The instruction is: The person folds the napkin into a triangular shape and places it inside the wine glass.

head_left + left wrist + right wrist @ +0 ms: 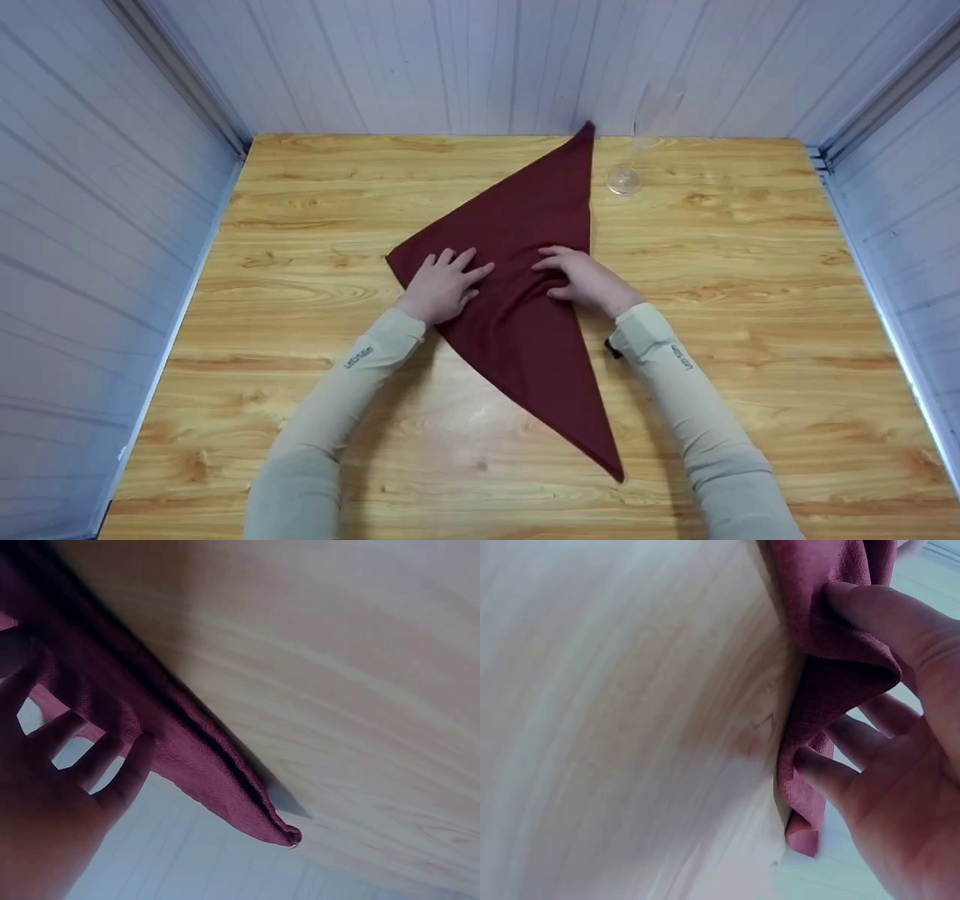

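Note:
A dark red cloth napkin [529, 199], folded to a triangle-like shape, lies across the middle of the table. My left hand [441, 289] rests on its left part with the fingers spread; the left wrist view shows those fingertips touching the fabric near a layered edge. On the right side of the napkin, my right hand [586, 279] gathers a raised fold. Seen from the right wrist, the thumb [877, 611] lies on one side of this fold and the fingers [832, 772] on the other. Wrinkles run from there toward the middle of the cloth.
A clear stemmed glass [624, 180] stands upright at the back, just right of the napkin's far tip. The wooden table [300, 420] is bounded by pale panels at the back [450, 67] and on both sides.

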